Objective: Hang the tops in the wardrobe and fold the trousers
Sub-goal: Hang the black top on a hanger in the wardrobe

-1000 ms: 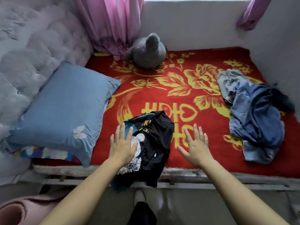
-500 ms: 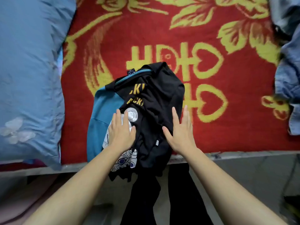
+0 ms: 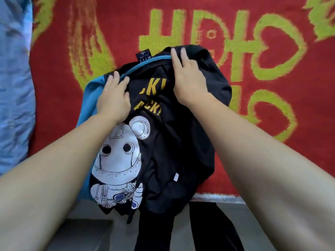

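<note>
**Q:** What fills the frame?

**A:** Head-cam view, looking down. Biggest thing is a bed's red blanket (image 3: 272, 169) w/ a yellow-green pattern, across the upper two-thirds. A blue pillow (image 3: 14, 87) runs down the far left edge. Grey floor (image 3: 81, 225) lies along the btm, w/ the person's own legs (image 3: 210, 230) in black at btm ctr.

**Q:** Where's the task item?

**A:** A black T-shirt (image 3: 177, 145) lies crumpled at ctr frame, on the blanket at the bed's near edge. Its hem hangs over that edge toward the floor. It has a white astronaut print lower left of ctr, yellow lettering above that, a teal part at the left and a teal neckband at the top. No wardrobe, hanger or trousers to fold in view.

**Q:** And the hands?

**A:** Both are on the shirt near its top.
- The left hand (image 3: 114, 98) is left of ctr, fingertips at the teal neckband. It's blurred, so I can't tell if it pinches the cloth or only rests there.
- The right hand (image 3: 188, 78) is upper ctr. Its fingers are straight and close together, flat on the black cloth by the neckline, gripping nothing I can see.

**Q:** Anything smaller?

**A:** A dark neck label (image 3: 143, 57) pokes up above the neckband.

**Q:** Which step is this?

**A:** Prob. the first top, w/ the person finding the neck and shoulders. Next move, I'd judge: grip both shoulders and lift so the bunched cloth drops straight, then fetch a hanger.
</note>
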The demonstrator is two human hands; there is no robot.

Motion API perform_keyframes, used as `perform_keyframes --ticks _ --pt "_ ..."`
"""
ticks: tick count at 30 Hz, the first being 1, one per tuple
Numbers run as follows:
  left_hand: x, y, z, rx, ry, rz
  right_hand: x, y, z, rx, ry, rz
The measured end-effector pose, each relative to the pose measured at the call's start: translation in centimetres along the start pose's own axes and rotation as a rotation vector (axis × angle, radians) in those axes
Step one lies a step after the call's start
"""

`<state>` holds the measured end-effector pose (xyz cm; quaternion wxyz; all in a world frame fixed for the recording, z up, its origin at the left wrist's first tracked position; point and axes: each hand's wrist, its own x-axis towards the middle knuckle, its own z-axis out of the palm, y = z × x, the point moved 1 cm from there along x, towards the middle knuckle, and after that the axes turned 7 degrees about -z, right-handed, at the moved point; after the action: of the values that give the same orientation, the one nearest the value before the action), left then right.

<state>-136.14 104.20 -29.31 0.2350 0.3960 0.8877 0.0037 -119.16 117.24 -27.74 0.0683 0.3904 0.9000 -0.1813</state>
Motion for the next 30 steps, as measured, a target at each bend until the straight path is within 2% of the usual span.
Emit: perform_keyframes --ticks 1,3,6,8,11,13,14,15,17,18,20,23,25,27,29,30 --pt "0.1 -0.2 0.3 -0.008 0.001 -0.002 0.5 0.3 0.2 -0.038 -0.071 0.011" --pt "0.3 -0.4 0.5 -0.004 -0.027 -0.005 0.7 0.5 0.4 -0.012 -0.081 0.043" --pt "0.6 -0.7 -0.1 0.004 -0.065 0.007 -0.8 0.0 0.4 0.048 0.004 0.066" --pt "0.3 -0.7 -0.7 -0.07 -0.036 0.0 -3.1 -0.5 0.3 0.036 0.129 0.041" --pt "-2.5 -0.2 -0.7 -0.284 0.199 -0.045 -8.2 -1.9 0.9 0.188 0.314 0.026" --pt "-5.9 0.2 0.2 -0.41 0.352 -0.166 -12.1 -2.9 2.2 0.286 0.243 0.075" --pt "-7.6 0.4 0.9 -0.519 0.339 -0.257 -14.0 -3.3 3.0 0.309 0.162 0.105" --pt "-9.1 0.5 1.7 -0.687 0.249 -0.369 -15.8 -3.7 3.8 0.315 0.08 0.127" --pt "-11.7 0.6 2.9 -1.125 -0.023 -0.562 -19.0 -4.3 4.9 0.317 -0.012 0.136" --pt "-12.8 0.5 3.4 -1.263 -0.144 -0.614 -20.1 -4.7 5.2 0.325 -0.02 0.139" --pt "-14.4 0.1 4.1 -1.374 -0.288 -0.608 -21.6 -5.5 5.9 0.35 -0.019 0.142" --pt "-15.9 -0.6 4.2 -1.565 -0.36 -0.639 -22.8 -7.3 7.0 0.401 -0.154 0.074" --pt "-16.1 -1.5 4.0 -1.546 -0.329 -0.651 -22.9 -7.5 7.3 0.421 -0.291 0.012" --pt "-16.2 -2.7 3.8 -1.529 -0.279 -0.693 -22.1 -6.8 6.3 0.518 -0.347 0.03" --pt "-16.7 -3.9 3.3 -1.584 -0.292 -0.765 -21.2 -6.1 4.8 0.579 -0.265 0.064" --pt "-17.0 -4.4 2.8 -1.613 -0.287 -0.807 -20.7 -5.9 3.9 0.518 -0.135 0.065"
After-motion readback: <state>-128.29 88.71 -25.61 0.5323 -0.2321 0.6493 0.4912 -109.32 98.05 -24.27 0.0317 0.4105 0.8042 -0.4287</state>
